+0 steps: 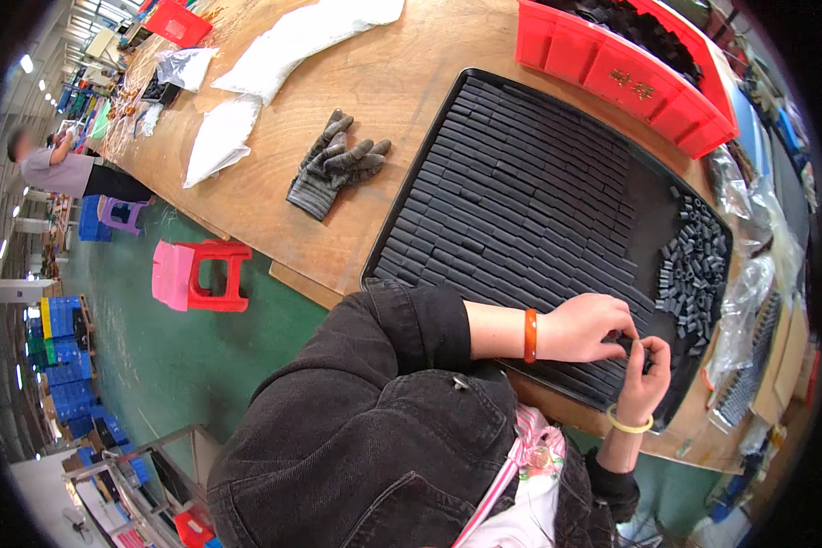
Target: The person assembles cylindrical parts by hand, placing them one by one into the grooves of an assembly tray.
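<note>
A black tray [650, 205] on the wooden table holds long, tight rows of short black tubes [511, 196]. Loose tubes of the same kind [692, 265] lie heaped along the tray's right side. My left hand [592, 329], with an orange bangle at the wrist, is over the near right part of the rows, its fingers closed in a pinch. My right hand [647, 376], wearing a pale yellow band, pinches close beside it at the tray's near edge. Small black tubes show between the fingertips, partly hidden by them.
Beyond the tray stands a red bin [612, 73] of black parts. A grey-black glove [336, 169] and white bags [288, 50] lie on the table [429, 46]. Clear plastic bags [749, 301] are at the right. A red stool [205, 274] and a person [59, 169] are off to the left.
</note>
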`<state>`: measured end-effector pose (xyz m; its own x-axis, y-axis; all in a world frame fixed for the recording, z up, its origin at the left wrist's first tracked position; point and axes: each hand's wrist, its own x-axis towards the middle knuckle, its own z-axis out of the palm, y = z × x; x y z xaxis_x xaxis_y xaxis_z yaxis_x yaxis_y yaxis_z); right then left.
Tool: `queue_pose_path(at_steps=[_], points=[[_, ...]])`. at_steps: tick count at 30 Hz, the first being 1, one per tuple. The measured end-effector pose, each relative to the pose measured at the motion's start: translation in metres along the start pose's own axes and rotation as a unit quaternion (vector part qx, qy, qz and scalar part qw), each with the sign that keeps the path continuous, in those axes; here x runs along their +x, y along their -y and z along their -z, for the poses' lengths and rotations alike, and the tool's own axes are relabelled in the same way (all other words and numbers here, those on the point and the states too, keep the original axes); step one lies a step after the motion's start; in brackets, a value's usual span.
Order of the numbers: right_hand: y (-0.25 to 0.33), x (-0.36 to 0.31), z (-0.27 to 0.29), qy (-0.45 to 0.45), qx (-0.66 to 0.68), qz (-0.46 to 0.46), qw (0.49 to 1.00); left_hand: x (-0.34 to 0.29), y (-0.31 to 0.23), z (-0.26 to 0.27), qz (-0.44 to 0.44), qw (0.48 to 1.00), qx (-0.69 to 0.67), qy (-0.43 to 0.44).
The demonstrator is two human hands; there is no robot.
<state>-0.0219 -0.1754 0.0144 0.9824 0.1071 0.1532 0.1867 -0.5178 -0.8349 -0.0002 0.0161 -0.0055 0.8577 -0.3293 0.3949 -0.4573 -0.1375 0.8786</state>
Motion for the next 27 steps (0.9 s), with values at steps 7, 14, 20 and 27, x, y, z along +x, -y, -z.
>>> queue_pose_path(at_steps=[7, 14, 20, 27], points=[[0.015, 0.004, 0.007, 0.047, 0.243, -0.175, 0.953, 0.001, 0.002, 0.004, 0.025, 0.998, -0.002, -0.049], [0.006, -0.003, 0.009, 0.042, 0.235, -0.147, 0.960, 0.000, -0.002, 0.004, 0.087, 0.994, -0.063, -0.031], [-0.005, 0.002, -0.001, -0.003, 0.175, -0.095, 0.980, 0.004, -0.006, 0.006, 0.141, 0.984, -0.110, 0.006], [-0.004, 0.004, -0.002, -0.018, 0.193, -0.120, 0.974, 0.001, -0.002, 0.002, 0.148, 0.983, -0.112, 0.011]])
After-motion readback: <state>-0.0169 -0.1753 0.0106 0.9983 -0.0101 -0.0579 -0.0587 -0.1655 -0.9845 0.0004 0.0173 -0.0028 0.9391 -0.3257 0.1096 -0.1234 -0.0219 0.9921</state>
